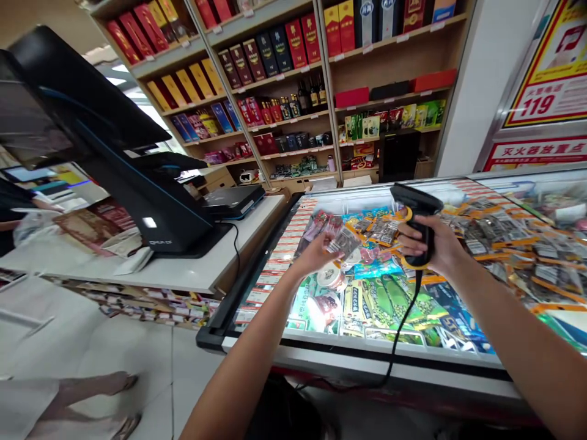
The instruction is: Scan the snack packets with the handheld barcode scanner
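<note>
My right hand (438,244) is wrapped round the grip of a black and yellow barcode scanner (415,201). From the grip a black cable (403,324) hangs down over the front edge of the freezer. Opposite it, my left hand (316,255) pinches a small clear snack packet (346,242) with a printed label, held above the glass top. Many similar packets with orange edges (488,229) lie piled to the right of the scanner. Under the glass, green ice-cream wrappers (394,299) and round tubs (331,278) show.
A chest freezer (316,354) stands before me. To the left is a white counter (192,275) with a black point-of-sale terminal (151,165) and a flat black device (233,200). Shelves of boxes (288,46) line the back. Another person's legs (87,397) show at lower left.
</note>
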`<state>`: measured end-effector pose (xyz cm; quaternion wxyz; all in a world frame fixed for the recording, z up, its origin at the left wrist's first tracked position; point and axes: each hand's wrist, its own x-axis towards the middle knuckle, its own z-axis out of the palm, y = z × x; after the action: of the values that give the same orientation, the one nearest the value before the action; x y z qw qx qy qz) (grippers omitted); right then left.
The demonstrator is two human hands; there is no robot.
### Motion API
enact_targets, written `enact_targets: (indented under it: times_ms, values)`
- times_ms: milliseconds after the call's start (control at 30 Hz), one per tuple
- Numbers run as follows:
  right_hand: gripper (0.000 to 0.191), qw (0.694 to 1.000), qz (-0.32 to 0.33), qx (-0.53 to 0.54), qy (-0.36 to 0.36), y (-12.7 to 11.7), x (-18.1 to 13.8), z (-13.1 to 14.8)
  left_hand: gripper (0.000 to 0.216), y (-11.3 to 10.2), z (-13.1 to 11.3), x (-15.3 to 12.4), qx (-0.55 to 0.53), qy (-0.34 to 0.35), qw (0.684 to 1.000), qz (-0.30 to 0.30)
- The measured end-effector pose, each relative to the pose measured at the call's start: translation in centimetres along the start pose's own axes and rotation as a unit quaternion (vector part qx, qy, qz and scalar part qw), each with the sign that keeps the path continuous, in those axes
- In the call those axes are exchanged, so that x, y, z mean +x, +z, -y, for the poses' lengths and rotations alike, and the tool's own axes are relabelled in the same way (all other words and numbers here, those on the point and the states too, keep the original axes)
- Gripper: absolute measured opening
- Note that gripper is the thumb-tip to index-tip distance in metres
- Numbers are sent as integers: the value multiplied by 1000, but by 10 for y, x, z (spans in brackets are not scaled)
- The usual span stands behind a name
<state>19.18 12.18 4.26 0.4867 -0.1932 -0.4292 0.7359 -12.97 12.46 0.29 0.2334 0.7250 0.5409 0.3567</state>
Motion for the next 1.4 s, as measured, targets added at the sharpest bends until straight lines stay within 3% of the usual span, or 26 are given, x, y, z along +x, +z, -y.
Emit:
enact_targets:
  times_ms: [133,233,433,733,867,1000,1133,1200,1300,1400]
  values:
    - [20,996,41,-22,76,4,-12,-35,44,-2,29,18,-70,-7,990,-123]
    - [23,986,76,-110,104,13,-21,-57,41,11,48,19,-109,-15,981,-162]
    - [28,969,90,-220,75,25,-26,-74,42,30,54,9,-141,-9,975,-172]
    - [32,966,97,-224,90,22,-28,-72,45,36,55,12,-100,-17,981,-164]
    - [23,975,96,-185,80,24,-29,-66,40,24,54,8,-6,-58,981,-186]
    - [22,992,57,-100,51,18,-33,-45,47,-15,62,-10,115,-142,960,-212]
    - [20,999,-6,-5,31,-7,-51,-16,51,-59,72,-40,212,-193,941,-181]
    - [18,999,-34,33,11,-25,-67,-3,60,-71,73,-56,256,-201,925,-193]
    - [18,991,-58,114,-30,-51,-90,11,90,-73,67,-67,307,-183,905,-232]
    - [21,970,-36,233,-55,-72,-103,14,88,-52,55,-48,322,-138,911,-216]
